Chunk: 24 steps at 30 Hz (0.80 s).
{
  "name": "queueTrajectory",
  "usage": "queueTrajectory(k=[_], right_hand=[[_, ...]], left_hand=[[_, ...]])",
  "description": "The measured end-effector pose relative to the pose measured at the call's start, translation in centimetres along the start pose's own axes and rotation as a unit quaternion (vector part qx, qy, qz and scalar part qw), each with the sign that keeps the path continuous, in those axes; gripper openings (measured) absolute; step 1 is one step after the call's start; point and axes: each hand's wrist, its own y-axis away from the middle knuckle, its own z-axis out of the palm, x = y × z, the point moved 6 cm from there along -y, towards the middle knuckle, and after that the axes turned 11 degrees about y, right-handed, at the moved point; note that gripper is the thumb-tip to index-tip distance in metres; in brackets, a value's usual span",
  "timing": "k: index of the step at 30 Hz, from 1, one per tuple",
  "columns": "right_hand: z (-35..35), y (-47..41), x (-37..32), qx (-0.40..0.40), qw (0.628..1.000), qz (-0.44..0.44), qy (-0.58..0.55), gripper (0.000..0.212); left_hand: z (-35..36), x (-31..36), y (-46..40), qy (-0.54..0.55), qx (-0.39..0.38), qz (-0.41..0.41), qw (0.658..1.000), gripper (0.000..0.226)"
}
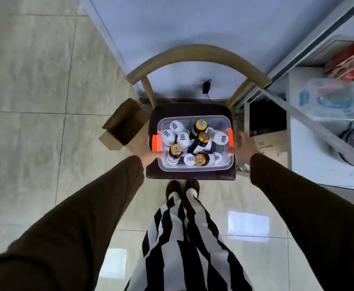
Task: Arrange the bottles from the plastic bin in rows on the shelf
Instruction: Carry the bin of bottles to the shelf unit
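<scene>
A clear plastic bin (195, 166) with orange side latches (156, 143) stands on a dark chair seat (190, 175) in front of me. Inside it lie and stand several bottles: white ones with white caps (183, 139) and dark ones with gold caps (204, 137), each cap bearing a barcode sticker. My left hand (148, 151) is pressed to the bin's left side by the latch, thumb at the rim. My right hand (243, 144) is at the bin's right side, fingers spread, thumb near the right latch. The metal shelf (318, 131) is on the right.
The chair has a curved wooden back (197, 54) and stands against a pale wall. An open cardboard box (125, 124) sits on the floor to its left. The shelf holds a red box (350, 61), plastic bags and a metal bowl. Another carton (270, 143) sits beneath it.
</scene>
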Motion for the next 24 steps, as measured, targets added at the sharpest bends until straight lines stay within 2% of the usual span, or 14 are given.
queueTrajectory(k=[4,9,13,16,24], right_hand=[[1.3,-1.4,0.2,-0.041,0.999,0.002,-0.027,0.075],[1.7,-2.1,0.3,-0.002,1.0,0.01,-0.012,0.029],[1.9,-2.3,0.4,0.008,1.0,0.014,0.007,0.025],[1.8,-1.4,0.4,0.022,1.0,0.02,0.008,0.023],[0.8,5.9,2.8,0.049,0.998,0.048,-0.013,0.029]], left_hand=[[0.8,-0.1,-1.2,0.027,0.007,-0.026,0.999,0.062],[0.8,-1.5,-3.1,0.019,0.041,-0.049,0.998,0.06],[1.1,-1.1,-3.4,-0.027,0.052,-0.066,0.996,0.037],[0.9,-0.9,-3.3,-0.063,0.063,-0.069,0.994,0.028],[1.7,2.5,1.8,-0.118,0.022,-0.02,0.993,0.031]])
